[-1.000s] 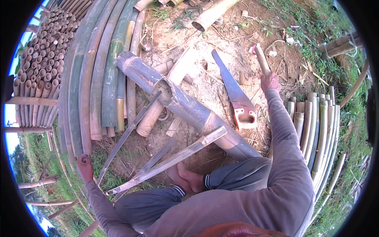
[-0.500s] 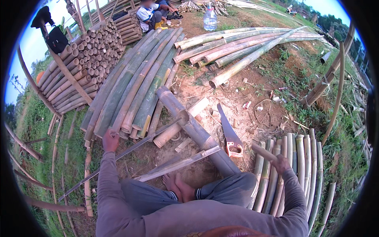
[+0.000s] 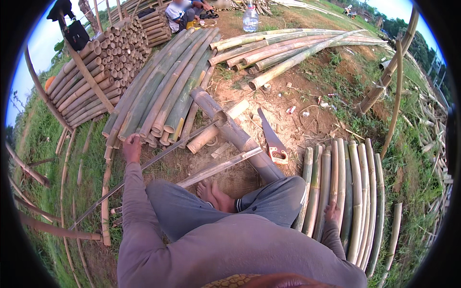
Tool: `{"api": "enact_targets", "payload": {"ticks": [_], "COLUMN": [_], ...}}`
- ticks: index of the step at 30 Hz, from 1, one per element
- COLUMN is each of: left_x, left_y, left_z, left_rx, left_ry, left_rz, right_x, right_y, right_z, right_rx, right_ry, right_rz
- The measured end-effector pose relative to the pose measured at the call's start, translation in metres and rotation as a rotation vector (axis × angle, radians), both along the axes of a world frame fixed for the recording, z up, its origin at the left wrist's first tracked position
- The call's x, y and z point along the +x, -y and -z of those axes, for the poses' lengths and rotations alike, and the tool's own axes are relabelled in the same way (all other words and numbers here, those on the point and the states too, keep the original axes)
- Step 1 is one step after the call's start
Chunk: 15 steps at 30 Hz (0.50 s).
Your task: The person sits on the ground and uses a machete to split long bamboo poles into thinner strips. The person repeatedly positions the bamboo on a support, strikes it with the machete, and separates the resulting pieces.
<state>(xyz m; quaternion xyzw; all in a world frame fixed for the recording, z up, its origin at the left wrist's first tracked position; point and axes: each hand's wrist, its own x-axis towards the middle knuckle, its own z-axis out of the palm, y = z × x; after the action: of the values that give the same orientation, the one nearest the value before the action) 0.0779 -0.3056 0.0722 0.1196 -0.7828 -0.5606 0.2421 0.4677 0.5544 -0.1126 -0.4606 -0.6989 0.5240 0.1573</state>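
My left hand [image 3: 131,148] reaches forward to the near end of the green-brown bamboo poles [image 3: 165,91], its fingers closed at a pole's cut end. On the right, my right hand [image 3: 332,211] is down on a row of shorter bamboo poles [image 3: 357,177], fingers curled round one of them. Between my hands, a thick bamboo log [image 3: 242,141] slants away from my knee. A cut bamboo piece [image 3: 197,144] lies beneath it, and a split bamboo strip [image 3: 221,166] leans against it. A handsaw [image 3: 272,137] with an orange-and-white handle lies on the ground, apart from both hands.
A stack of bamboo [image 3: 108,67] stands at far left behind slanted posts. Long pale poles [image 3: 288,50] lie ahead, near a large water bottle [image 3: 250,19]. A person [image 3: 180,14] sits at the back. A long thin strip [image 3: 158,165] passes beside my left arm.
My right hand has lowered the bamboo pole it held raised onto the row at right. My left hand stays at the left pile's pole ends. The view has shifted slightly.
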Motion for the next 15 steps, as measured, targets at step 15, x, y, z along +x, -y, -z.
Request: {"api": "enact_targets", "payload": {"ticks": [15], "left_x": [0.23], "left_y": [-0.195], "left_z": [-0.307], "left_rx": [-0.241], "left_ry": [-1.471], "left_rz": [0.531], "right_x": [-0.076], "right_y": [0.253], "right_z": [-0.44], "right_rx": [0.851], "right_ry": [-1.317], "right_rz": [-0.587]}}
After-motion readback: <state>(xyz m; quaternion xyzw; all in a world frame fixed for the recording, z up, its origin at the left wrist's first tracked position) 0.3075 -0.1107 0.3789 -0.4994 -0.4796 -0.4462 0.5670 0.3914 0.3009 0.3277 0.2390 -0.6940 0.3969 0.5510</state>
